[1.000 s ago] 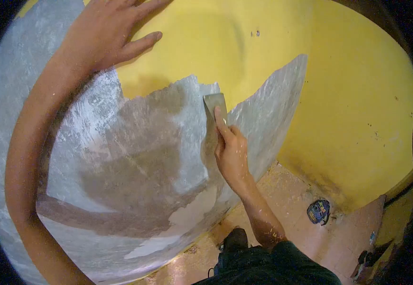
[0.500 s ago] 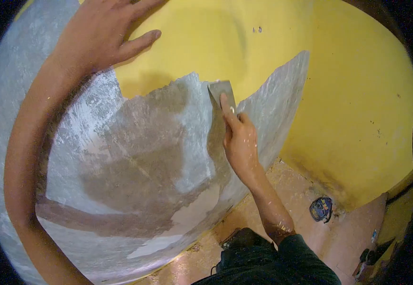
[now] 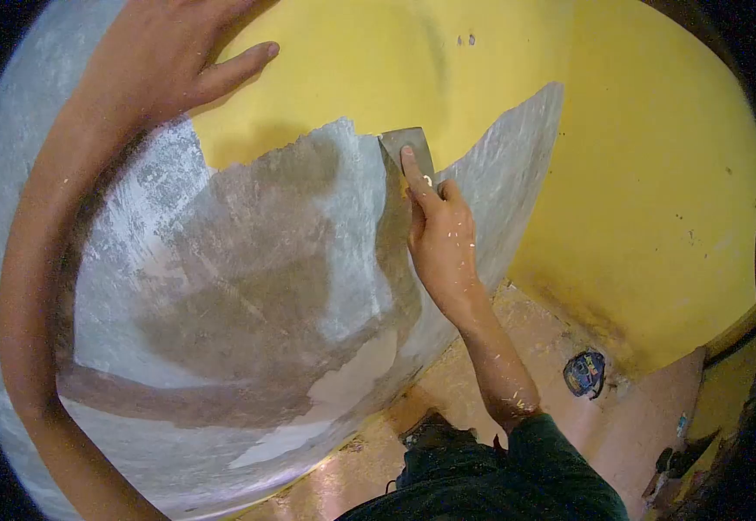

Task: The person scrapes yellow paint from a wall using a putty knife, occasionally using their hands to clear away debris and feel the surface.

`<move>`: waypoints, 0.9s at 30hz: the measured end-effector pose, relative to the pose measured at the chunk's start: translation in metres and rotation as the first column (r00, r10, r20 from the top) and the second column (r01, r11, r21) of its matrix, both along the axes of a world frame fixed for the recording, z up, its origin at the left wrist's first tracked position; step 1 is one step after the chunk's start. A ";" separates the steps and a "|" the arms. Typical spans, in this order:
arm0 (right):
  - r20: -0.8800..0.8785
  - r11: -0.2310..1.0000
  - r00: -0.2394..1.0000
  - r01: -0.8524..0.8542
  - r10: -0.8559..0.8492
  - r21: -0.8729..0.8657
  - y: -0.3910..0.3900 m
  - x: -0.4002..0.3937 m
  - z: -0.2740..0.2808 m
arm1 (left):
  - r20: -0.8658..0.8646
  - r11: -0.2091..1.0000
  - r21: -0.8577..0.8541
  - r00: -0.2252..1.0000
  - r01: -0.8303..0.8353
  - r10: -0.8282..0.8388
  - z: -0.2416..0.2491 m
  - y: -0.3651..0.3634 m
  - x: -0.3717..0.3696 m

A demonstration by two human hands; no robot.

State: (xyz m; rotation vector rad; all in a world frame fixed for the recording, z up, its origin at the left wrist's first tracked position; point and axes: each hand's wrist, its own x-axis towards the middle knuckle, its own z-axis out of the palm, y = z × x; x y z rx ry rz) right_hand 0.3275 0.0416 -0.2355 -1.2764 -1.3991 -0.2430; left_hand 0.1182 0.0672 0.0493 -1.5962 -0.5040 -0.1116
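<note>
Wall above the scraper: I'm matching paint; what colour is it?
Yellow; that wall part shows best in the head view.

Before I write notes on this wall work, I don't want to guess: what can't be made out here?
In the head view:
Left hand: all fingertips but the thumb's, cut off by the top edge.
Scraper: its lower part, hidden by the right hand.
Dark-blue object at lower right: its markings, too small to read.

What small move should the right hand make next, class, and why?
Probably nudge the flat, grey, metal-looking scraper slightly upward against the smooth yellow coating: the right hand holds the scraper's tip at that coating's jagged lower edge, with mottled grey wall showing below.
</note>
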 end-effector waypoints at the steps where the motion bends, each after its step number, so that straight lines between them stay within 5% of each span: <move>1: 0.026 0.996 0.999 0.022 -0.020 -0.082 0.000 0.000 -0.004 | 0.013 1.000 0.004 1.000 -0.013 0.012 0.000 0.000 0.001; 12: 0.053 0.983 0.998 0.036 -0.027 -0.178 0.001 0.009 -0.020 | 0.028 1.000 -0.016 1.000 -0.004 0.004 -0.003 -0.008 0.004; 20: 0.051 0.997 0.999 0.016 -0.012 -0.080 0.017 0.009 -0.020 | 0.107 0.997 -0.051 0.993 -0.050 0.055 -0.010 -0.017 0.014; 23: 0.042 1.000 0.999 0.024 -0.025 0.016 0.023 0.008 0.032 | 0.107 0.994 -0.066 0.990 -0.087 0.094 -0.009 -0.017 0.015; 27: 0.068 0.994 0.998 0.016 -0.008 -0.111 0.008 0.009 -0.004 | 0.014 0.997 0.029 0.997 -0.070 0.070 0.000 -0.006 0.003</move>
